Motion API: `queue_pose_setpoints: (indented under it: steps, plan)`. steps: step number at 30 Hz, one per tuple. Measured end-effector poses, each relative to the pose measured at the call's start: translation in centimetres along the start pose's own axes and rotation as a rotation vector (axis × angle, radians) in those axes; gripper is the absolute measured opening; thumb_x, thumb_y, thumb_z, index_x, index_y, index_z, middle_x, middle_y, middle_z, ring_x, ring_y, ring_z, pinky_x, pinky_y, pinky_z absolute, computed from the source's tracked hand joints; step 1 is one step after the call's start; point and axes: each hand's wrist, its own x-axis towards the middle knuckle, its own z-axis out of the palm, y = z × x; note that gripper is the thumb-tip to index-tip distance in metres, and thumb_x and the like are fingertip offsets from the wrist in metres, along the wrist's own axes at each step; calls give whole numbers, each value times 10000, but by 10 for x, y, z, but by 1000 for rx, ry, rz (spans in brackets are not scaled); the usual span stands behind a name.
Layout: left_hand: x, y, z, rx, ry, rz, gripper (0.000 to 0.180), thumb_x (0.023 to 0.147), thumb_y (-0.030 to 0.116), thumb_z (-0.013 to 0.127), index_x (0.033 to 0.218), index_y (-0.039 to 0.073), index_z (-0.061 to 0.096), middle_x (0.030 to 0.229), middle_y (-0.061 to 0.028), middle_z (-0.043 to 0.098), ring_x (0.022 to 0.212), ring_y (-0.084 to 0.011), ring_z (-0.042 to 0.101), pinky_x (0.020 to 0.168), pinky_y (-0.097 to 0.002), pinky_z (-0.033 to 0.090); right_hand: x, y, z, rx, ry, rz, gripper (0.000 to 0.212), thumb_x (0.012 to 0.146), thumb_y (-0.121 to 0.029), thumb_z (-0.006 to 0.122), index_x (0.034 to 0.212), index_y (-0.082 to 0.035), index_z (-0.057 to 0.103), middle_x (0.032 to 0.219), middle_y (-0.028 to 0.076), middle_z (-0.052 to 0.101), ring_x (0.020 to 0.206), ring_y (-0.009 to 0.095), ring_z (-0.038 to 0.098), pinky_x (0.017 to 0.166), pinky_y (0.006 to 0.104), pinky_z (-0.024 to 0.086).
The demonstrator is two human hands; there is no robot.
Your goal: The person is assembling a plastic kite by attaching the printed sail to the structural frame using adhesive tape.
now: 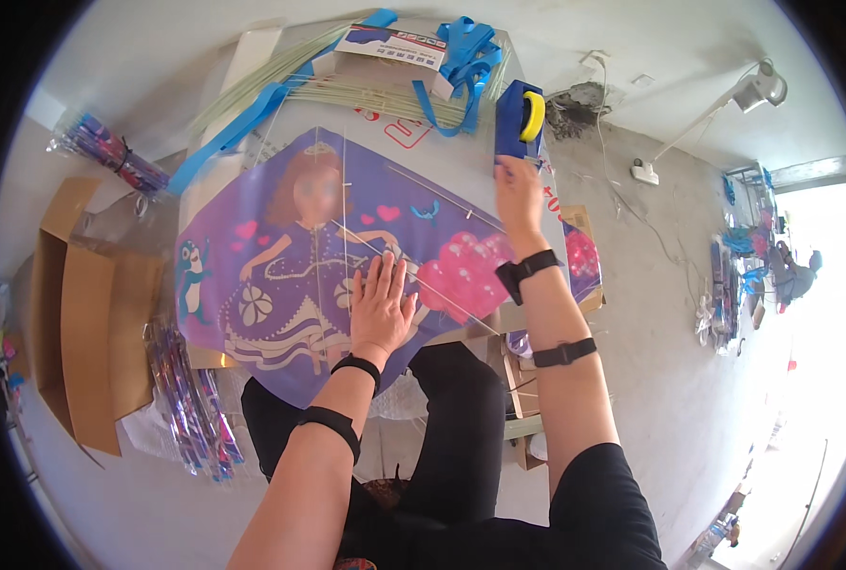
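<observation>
With left hand (382,309) flat on purple printed sheet (342,264), fingers slightly spread and aimed forward. With right hand (521,198) stretched farther forward, fingers bent at near end of blue tape dispenser (510,125); cannot tell whether pinching anything. Beneath left palm and out to both sides: purple printed sheet, long axis crosswise, head of printed figure (311,252) pointing forward.
</observation>
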Motion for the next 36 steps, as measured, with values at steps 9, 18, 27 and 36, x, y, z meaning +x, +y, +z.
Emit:
queue_pose_setpoints:
  steps: [9, 18, 27, 36]
  plan:
    - [-2, -1, -2, 27, -4, -4, 597, 933, 388, 468, 1450, 134, 314, 1502, -88, 301, 1385, -263, 277, 1128, -480, 199, 42, 70, -30, -119, -133, 481, 261, 857, -280, 546, 970, -103, 701, 940, 140, 666, 964, 318, 595, 827, 404, 471]
    - [-3, -3, -2, 38, 13, 1, 575, 926, 386, 475, 1429, 131, 361, 1496, -87, 309, 1373, -262, 298, 1120, -484, 214, 61, 46, -23, 58, -180, 591, 213, 796, -244, 650, 916, -91, 737, 652, 16, 600, 526, 157, 541, 516, 330, 462]
    - [-4, -7, 1, 34, 1, -8, 598, 919, 371, 488, 1440, 121, 335, 1508, -89, 288, 1383, -268, 278, 1123, -484, 211, 50, 24, -20, 660, 84, 948, 133, 738, -125, 734, 813, -48, 655, 753, 13, 589, 621, 110, 435, 588, 259, 356]
    - [-3, -2, 0, 27, -9, -6, 588, 923, 372, 479, 1438, 121, 343, 1508, -84, 288, 1386, -269, 272, 1127, -481, 202, 15, 37, -10, 770, 150, 872, 140, 732, -71, 724, 827, -2, 647, 856, 52, 619, 787, 155, 574, 666, 290, 442]
